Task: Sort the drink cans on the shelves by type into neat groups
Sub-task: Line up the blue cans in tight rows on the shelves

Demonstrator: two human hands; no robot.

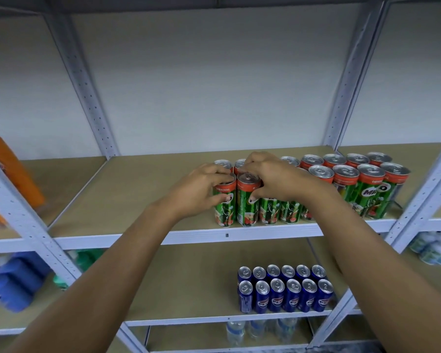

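Milo cans (303, 192) are standing in two rows at the front right of the upper shelf (138, 194), and we are working at the left end of that block. Our left hand (201, 189) is curling around the leftmost front can (224, 207), fingers wrapped over its rim and thumb pressing low on its side. Our right hand (270, 179) is closing on the next can (247, 202) just beside it, fingertips pinching around its top and upper wall. Both cans are resting upright on the shelf, touching each other and the can to their right.

We are judging this as the tidying step for the green group: the two end cans are being squared up against the rest of the front row. The next move is calling for a small, level push so the pair sits flush with the row and lines up with the back row behind, without tipping either can or nudging the neighbours out of line.

Further out, the right-hand cans in the block are already looking evenly packed. On the lower shelf (189, 289) the blue cans (285, 289) are standing in two neat rows, well apart from the green ones. Beneath them some clear bottles (260, 329) are showing, blurred. Off to the left an orange pack (13, 171) and blue packages (15, 281) are sitting in the neighbouring bay, too smeared for us to identify.
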